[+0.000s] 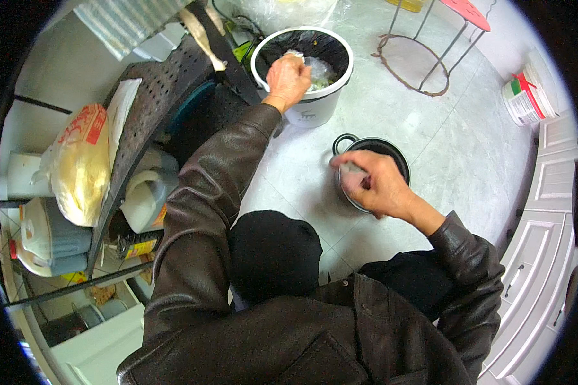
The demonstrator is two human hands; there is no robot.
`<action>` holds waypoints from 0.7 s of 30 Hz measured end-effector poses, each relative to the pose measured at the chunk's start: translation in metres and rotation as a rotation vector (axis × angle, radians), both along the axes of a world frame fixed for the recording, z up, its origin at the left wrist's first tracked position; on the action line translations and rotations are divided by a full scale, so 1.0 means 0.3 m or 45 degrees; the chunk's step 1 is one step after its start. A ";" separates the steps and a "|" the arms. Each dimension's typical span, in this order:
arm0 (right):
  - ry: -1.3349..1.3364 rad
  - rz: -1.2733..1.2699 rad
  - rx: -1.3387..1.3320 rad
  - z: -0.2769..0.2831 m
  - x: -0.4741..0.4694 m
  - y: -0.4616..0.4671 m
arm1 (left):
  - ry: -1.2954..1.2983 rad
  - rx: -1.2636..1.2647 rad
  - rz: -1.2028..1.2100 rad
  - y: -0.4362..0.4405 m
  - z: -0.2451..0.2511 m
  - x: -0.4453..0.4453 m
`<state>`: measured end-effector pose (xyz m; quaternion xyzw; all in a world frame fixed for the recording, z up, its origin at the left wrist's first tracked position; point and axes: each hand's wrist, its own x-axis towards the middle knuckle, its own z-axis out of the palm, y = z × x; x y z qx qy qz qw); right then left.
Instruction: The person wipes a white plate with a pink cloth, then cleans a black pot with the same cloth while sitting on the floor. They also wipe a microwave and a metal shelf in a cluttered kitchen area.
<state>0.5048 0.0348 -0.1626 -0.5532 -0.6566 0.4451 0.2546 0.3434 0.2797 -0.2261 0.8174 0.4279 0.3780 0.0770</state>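
My left hand hangs over the open mouth of a white bin lined with a black bag. Its fingers are curled. A crumpled whitish scrap shows just past the knuckles; whether the fingers grip it cannot be made out. Clear plastic lies inside the bin. Above a dark round pot with a loop handle, my right hand pinches a small greyish-white piece, blurred by motion. The hand hides much of the pot's inside. The pot stands on the floor before my knees.
A black perforated metal shelf flanks my left arm, with a yellowish plastic bag and plastic jugs about it. Ahead right stand a red-topped stool and a white bucket. Pale cabinets line the right side.
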 end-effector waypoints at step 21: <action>0.791 -0.274 0.135 -0.195 -0.306 0.287 | -1.133 -0.890 -0.526 -0.429 -0.075 -0.377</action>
